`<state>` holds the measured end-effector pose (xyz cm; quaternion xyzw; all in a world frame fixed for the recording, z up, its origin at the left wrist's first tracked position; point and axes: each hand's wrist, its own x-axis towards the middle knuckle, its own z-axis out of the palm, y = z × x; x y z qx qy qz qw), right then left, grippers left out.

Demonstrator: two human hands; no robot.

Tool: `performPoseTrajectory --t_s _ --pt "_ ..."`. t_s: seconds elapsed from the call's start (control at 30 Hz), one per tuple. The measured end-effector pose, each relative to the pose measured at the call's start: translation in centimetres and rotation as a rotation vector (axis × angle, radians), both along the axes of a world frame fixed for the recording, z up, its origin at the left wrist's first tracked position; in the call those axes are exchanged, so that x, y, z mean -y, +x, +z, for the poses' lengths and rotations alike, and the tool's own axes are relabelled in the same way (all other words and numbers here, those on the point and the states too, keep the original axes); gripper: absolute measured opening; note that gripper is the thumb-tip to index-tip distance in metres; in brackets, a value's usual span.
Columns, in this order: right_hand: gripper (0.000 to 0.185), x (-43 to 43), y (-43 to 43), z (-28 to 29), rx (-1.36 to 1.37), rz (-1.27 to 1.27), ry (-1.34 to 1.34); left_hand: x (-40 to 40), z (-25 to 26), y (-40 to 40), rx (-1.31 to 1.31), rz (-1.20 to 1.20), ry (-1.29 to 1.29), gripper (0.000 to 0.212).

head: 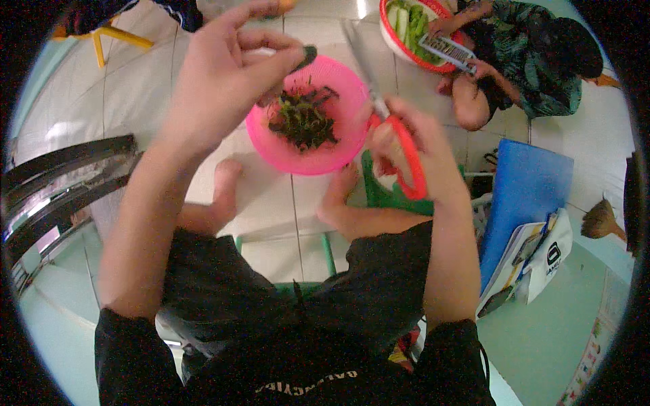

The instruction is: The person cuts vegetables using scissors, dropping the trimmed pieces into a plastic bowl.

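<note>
My left hand [228, 86] is raised over the left side of a pink mesh basket [350, 101], pinching a small dark piece [309, 56] between thumb and finger. What that piece is, the blur does not settle. My right hand [411, 137] grips a pair of scissors [406, 152] by its red handles, at the basket's right side. The metal blades point up and away from me, past the rim. A heap of dark green, tangled pieces [302, 119] lies in the middle of the basket, which rests on the tiled floor [264, 213] by my bare feet.
At the far right, a crouching person [538, 66] holds a flat, light-framed object [447, 52] over a red-rimmed basket [388, 30] of green vegetables. A yellow stool [109, 38] stands far left. Right of me are a green plastic stool [391, 193], a blue folder [528, 188] and a brush [602, 221].
</note>
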<state>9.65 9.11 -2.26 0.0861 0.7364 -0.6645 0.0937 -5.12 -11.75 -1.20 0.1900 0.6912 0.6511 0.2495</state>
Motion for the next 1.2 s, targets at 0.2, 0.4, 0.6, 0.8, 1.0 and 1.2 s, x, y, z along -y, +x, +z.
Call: performPoseTrajectory --t_s 0.2,0.4,0.6,0.8,1.0,1.2 --pt "0.038 -1.0 0.5 -0.5 0.009 -0.130 0.022 -0.9 1.8 0.9 0.173 -0.063 0.003 0.058" --pt "0.052 1.3 -1.4 1.7 -0.129 -0.117 0.181 -0.8 1.2 -0.1 -0.001 -0.054 -0.003 0.057" --pt "0.025 4.0 -2.1 2.0 -0.084 -0.199 -0.012 -0.7 -0.8 -1.2 -0.137 0.028 0.043 0.056" --pt "0.024 3.4 -2.0 2.4 -0.009 -0.008 0.006 1.2 1.2 -1.1 0.055 0.029 0.087 0.059" --pt "0.029 1.5 -1.2 1.8 0.041 0.191 0.132 1.0 1.7 -0.8 0.051 -0.011 0.001 0.060" --pt "0.030 0.7 -0.5 1.9 -0.067 0.228 0.147 -0.1 1.4 -0.7 -0.003 -0.059 -0.064 0.055"
